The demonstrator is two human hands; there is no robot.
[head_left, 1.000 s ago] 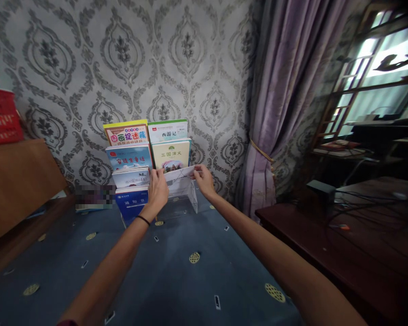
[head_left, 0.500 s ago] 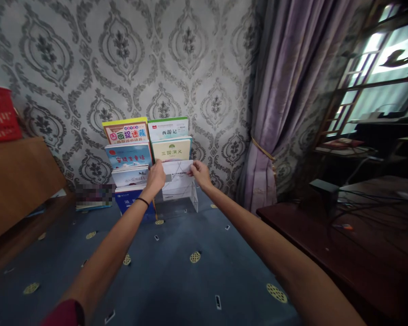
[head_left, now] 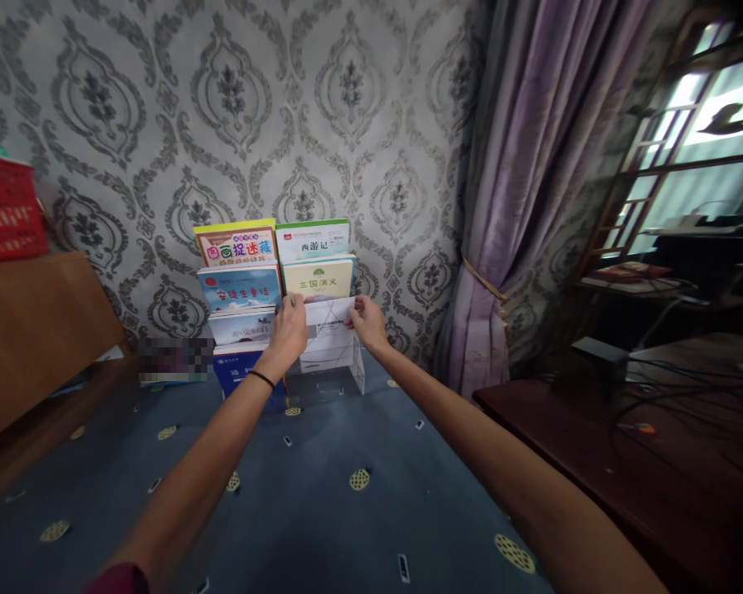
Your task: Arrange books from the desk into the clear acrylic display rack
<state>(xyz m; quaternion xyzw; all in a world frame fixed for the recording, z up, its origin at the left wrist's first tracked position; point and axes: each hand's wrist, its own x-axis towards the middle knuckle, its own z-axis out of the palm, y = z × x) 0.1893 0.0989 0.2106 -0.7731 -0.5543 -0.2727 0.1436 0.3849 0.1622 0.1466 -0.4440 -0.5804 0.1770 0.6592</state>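
A clear stepped book rack stands on the blue cloth near the wall, with books upright in two columns. My left hand is closed at the left edge of a thin white book in the right column. At the book's upper right edge, my right hand pinches it with thumb and fingers. Behind it stand a cream book and a pale book with a green top. The left column holds a dark blue book in front, partly behind my left wrist, and several others above.
A patterned blue cloth covers the surface. To the left are a wooden box, a red basket and a blurred-out stack. A purple curtain and a dark red table with cables stand right.
The whole view has shifted slightly, so the rack and books sit a little lower and further right. Both hands stay on the white book, which hardly moves relative to the rack.
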